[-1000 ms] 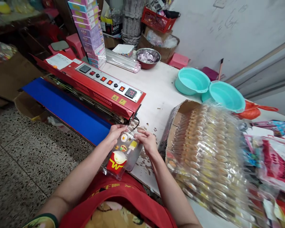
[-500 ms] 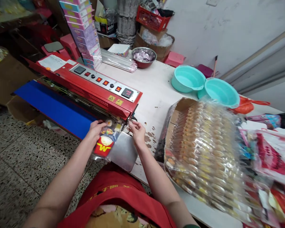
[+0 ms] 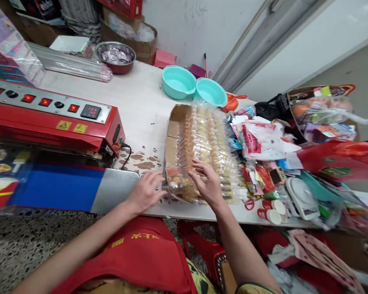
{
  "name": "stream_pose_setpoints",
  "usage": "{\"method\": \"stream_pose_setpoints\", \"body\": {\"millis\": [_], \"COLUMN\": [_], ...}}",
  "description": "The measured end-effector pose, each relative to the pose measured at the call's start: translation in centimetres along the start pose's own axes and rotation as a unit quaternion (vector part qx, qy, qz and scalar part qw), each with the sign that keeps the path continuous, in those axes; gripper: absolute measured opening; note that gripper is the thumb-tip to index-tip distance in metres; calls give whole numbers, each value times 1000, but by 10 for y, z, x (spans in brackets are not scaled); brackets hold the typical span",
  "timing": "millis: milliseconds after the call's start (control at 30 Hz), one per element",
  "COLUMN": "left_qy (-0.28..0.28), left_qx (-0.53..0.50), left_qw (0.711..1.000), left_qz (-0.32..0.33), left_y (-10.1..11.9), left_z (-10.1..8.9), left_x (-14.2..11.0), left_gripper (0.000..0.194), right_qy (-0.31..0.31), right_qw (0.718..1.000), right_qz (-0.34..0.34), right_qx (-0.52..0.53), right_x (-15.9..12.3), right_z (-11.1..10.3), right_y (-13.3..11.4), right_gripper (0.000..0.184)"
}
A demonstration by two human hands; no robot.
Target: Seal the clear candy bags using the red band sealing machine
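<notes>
Crowding a carton (image 3: 172, 136), clear packets (image 3: 198, 141) lie near both hands (image 3: 209, 185).

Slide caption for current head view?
Right hand at clear plastic packets in a brown cardboard box, left hand beside it, red box-shaped machine at left.

On my feed I have both bare hands forward, near each other but apart. My left arm (image 3: 88, 247) slants in from the lower left, the left hand (image 3: 146, 192) back-up, its fingers spread and slightly bent. My right arm (image 3: 239, 241) rises from the lower right, leaning left; the right hand (image 3: 209, 185) points forward, thumb and curved fingers parted.
</notes>
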State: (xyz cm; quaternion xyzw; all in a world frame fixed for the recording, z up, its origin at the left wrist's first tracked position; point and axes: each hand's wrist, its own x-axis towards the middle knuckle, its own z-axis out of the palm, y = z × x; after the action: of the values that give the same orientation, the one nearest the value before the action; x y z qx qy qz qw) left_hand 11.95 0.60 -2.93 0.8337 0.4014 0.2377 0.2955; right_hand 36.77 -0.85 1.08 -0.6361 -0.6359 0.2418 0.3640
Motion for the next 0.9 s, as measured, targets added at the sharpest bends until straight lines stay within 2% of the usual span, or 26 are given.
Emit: {"method": "stream_pose_setpoints", "body": {"millis": [67,100,167,200,267,367,500,567,600,633,700,733,767,833,900], "left_qy": [-57,-71,-82,-87,-94,-71,-6,21,36,45,28,3,-27,-70,-71], "left_qx": [-14,-17,-31,-40,-53,-80,-188,-301,-368,-429,-503,-514,-513,-499,-481], "left_qw": [998,997,996,995,993,992,978,948,923,895,851,840,834,828,830], "left_qz": [12,5,-17,-26,-42,-66,-95,-103,-106,-113,-148,-175,-202,-244,-274], "left_y": [21,25,25,21,12,8,27,37,39,39,31,23,14,-5,-22], "left_z": [31,42,56,59,59,45,-1,-31,-45,-57,-73,-77,-78,-74,-71], "left_x": [8,10,16,20,30,56,103,123,129,132,126,117,106,78,47], "left_gripper": [58,59,42,32,26,22,21,19,23,37,68,76,78,64,48], "right_qy": [-88,-137,-206,-222,-225,-192,-133,-94,-67,-37,18,33,38,24,-12], "right_qw": [992,983,960,950,941,952,986,995,997,998,992,984,975,957,947], "right_qz": [-65,-87,-101,-99,-94,-102,-76,-34,-14,3,34,53,75,118,137], "right_qx": [-57,-91,-163,-196,-236,-216,-66,1,27,54,123,165,204,265,289], "right_x": [-11,-16,-24,-27,-26,-10,30,52,62,70,85,90,93,95,90], "right_z": [-16,-19,-17,-13,-4,0,-23,-39,-45,-50,-52,-49,-43,-22,5], "right_y": [12,17,25,28,34,38,16,-6,-17,-27,-41,-45,-47,-46,-43], "right_gripper": [42,51,59,57,47,30,23,29,32,35,37,38,39,45,59]}}
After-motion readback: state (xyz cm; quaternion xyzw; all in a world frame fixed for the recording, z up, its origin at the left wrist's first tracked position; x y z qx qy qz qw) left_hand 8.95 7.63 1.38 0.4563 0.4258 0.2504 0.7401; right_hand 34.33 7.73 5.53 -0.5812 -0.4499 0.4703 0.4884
